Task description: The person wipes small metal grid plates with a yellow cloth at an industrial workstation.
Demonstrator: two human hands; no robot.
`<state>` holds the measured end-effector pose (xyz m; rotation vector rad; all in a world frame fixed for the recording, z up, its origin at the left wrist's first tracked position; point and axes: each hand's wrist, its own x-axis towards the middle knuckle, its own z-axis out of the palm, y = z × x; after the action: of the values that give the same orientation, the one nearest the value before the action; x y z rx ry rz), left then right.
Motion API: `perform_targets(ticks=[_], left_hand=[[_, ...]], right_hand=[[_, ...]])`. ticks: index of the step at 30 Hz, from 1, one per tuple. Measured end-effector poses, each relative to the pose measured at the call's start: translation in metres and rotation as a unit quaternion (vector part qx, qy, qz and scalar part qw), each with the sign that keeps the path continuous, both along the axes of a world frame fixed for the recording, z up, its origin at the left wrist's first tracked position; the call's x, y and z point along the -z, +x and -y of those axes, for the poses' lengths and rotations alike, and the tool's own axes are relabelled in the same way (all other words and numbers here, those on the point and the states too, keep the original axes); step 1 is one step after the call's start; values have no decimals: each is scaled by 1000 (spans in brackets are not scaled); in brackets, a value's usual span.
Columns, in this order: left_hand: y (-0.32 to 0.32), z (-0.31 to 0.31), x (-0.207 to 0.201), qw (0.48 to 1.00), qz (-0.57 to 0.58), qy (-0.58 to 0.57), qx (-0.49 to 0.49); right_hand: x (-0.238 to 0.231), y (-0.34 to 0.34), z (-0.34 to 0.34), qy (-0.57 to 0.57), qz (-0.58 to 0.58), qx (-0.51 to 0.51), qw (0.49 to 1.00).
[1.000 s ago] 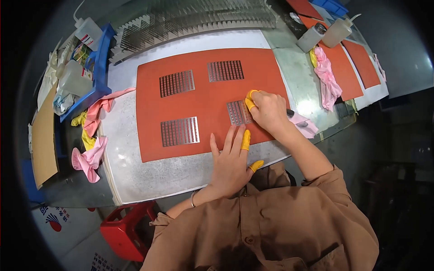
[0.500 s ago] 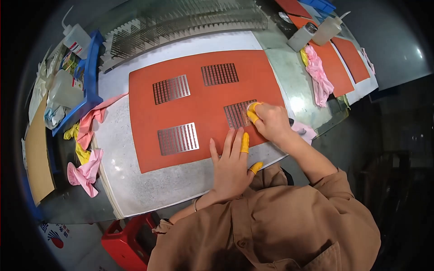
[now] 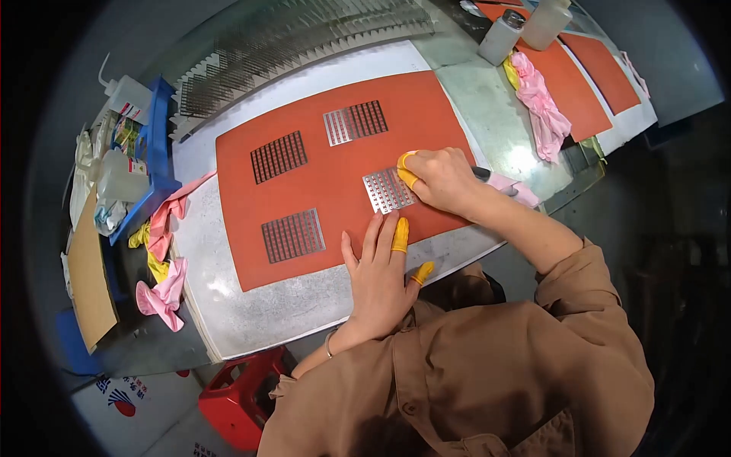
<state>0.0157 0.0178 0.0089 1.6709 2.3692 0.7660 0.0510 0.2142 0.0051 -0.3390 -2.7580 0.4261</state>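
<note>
Four-cornered slotted metal plates lie on an orange-red mat, several in all. My right hand (image 3: 442, 179), yellow finger cots on its thumb and index finger, is closed in a pinch at the far right corner of the nearest right plate (image 3: 383, 190). Whatever those fingertips may hold is hidden. Against this plate's near edge rest the fingertips of my left hand (image 3: 377, 266), which lies flat with fingers spread; it too wears yellow cots on two digits. Other plates sit at the near left (image 3: 293, 236), far left (image 3: 279, 157) and far right (image 3: 355, 122) of the mat (image 3: 335, 179).
Along the back stands a long rack of thin spiky metal strips (image 3: 297, 57). A blue tray (image 3: 158, 137) with squeeze bottles is on the left, pink and yellow cloths (image 3: 164, 293) beside it. More bottles (image 3: 502, 38) and a pink cloth (image 3: 542, 114) occupy the right. A red stool (image 3: 240, 396) stands below.
The whole view has shifted and tilted slightly, and the plates catch the light differently. Over the same plate, my right fingers have slid a little toward its far edge. My left hand keeps its place.
</note>
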Motion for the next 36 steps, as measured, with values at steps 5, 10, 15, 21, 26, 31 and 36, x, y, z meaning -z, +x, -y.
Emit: perform_targets(ticks=[5, 10, 15, 21, 26, 31, 36], left_hand=[[2, -1, 1, 1000, -15, 7, -15], [4, -2, 0, 1000, -17, 1, -22], [5, -2, 1, 999, -29, 12, -23], [5, -4, 0, 999, -36, 24, -24], [4, -4, 1, 999, -27, 17, -26], [2, -4, 2, 999, -33, 15, -25], [5, -5, 1, 999, -34, 21, -28]], right_hand=[[-5, -15, -17, 15, 10, -22, 1000], [-1, -11, -16, -17, 9, -51, 999], [-1, -12, -21, 9, 11, -81, 997], [-6, -16, -26, 18, 29, -79, 996], [-6, -3, -20, -17, 22, -110, 994], [-6, -2, -21, -10, 34, -94, 995], [-6, -11, -26, -4, 20, -76, 997]])
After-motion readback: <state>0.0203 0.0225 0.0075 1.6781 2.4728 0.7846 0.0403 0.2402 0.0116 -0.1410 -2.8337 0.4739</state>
